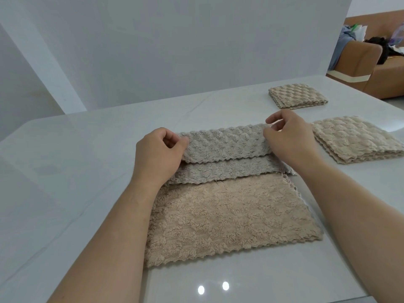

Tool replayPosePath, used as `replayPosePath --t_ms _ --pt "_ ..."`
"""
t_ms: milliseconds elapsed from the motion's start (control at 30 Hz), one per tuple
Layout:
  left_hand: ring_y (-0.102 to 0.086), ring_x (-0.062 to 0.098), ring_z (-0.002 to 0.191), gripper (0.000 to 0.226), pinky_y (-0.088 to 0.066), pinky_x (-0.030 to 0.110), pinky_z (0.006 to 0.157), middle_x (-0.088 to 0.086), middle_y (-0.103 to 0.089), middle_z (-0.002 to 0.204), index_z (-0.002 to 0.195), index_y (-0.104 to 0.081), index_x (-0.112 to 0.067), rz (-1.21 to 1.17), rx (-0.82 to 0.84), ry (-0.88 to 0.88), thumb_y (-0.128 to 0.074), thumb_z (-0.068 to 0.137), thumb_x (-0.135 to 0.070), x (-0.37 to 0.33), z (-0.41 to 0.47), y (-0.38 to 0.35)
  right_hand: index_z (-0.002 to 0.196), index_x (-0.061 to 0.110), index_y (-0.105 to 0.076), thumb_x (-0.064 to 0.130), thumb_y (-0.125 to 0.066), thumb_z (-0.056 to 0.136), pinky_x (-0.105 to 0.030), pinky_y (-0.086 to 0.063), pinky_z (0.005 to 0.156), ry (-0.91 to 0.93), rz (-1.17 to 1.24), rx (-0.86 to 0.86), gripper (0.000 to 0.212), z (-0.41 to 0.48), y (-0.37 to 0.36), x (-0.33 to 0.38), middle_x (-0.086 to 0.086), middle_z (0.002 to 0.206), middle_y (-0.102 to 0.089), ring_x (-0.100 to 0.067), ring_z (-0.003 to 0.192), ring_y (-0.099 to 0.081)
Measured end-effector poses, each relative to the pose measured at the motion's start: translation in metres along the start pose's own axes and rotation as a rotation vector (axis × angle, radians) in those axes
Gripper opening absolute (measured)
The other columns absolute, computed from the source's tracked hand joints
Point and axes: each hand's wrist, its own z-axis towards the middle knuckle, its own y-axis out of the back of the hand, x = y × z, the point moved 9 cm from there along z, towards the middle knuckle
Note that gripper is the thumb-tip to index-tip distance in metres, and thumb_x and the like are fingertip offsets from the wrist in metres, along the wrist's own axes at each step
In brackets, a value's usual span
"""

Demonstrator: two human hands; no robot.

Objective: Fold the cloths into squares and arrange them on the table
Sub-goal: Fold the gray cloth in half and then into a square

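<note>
A grey textured cloth (223,147) lies on the white table (65,171), its far part turned over toward me so two layers show. My left hand (159,154) pinches the fold's left end. My right hand (288,136) pinches its right end. Under the grey cloth's near edge a beige fluffy cloth (227,217) lies spread flat. Two folded beige squares sit to the right: a nearer one (354,138) and a farther one (297,96).
A white wall stands just behind the table's far edge. Beyond the table's right corner is a brown sofa (376,68) with clothes and bags on it. Bare glossy tabletop extends to the left and in front of the cloths.
</note>
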Motion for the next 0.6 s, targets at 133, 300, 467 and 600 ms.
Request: replayPosePath --t_ms 133,300,467,600 --pt "-0.07 0.011 0.073 0.017 -0.062 0.036 0.074 -0.01 -0.071 0.079 0.08 -0.069 -0.027 0.065 -0.021 -0.007 -0.073 0.081 -0.01 0.001 0.002 0.005 0.102 0.023 -0.064 0.007 -0.05 0.087 -0.029 -0.047 0.064 0.078 -0.157 0.003 0.026 -0.002 0.006 0.01 0.004 0.095 -0.065 -0.012 0.079 -0.058" --pt "-0.062 -0.001 0.066 0.017 -0.04 0.006 0.056 -0.013 -0.07 0.077 0.079 -0.07 -0.027 0.097 -0.034 -0.053 -0.071 0.078 -0.011 -0.015 -0.002 0.017 0.101 0.026 -0.063 0.007 -0.048 0.077 -0.04 -0.058 0.069 0.137 -0.417 0.065 0.034 -0.006 0.011 0.026 0.004 0.095 -0.065 -0.02 0.08 -0.061" --pt "-0.06 -0.001 0.065 0.017 -0.038 0.009 0.055 -0.013 -0.069 0.074 0.077 -0.07 -0.028 0.28 0.161 -0.092 -0.075 0.075 -0.011 -0.019 -0.008 0.003 0.108 0.027 -0.06 0.01 -0.049 0.082 -0.032 -0.046 0.063 0.147 -0.694 0.175 0.033 -0.013 0.003 0.027 0.0 0.1 -0.058 -0.026 0.082 -0.059" --pt "-0.061 0.002 0.068 0.018 -0.04 0.016 0.056 -0.012 -0.066 0.072 0.075 -0.07 -0.027 0.331 0.193 -0.078 -0.072 0.073 -0.009 -0.017 -0.012 -0.003 0.113 0.022 -0.059 0.008 -0.05 0.084 -0.032 -0.044 0.062 0.125 -0.822 0.233 0.033 -0.015 -0.003 0.021 -0.004 0.102 -0.055 -0.03 0.085 -0.058"
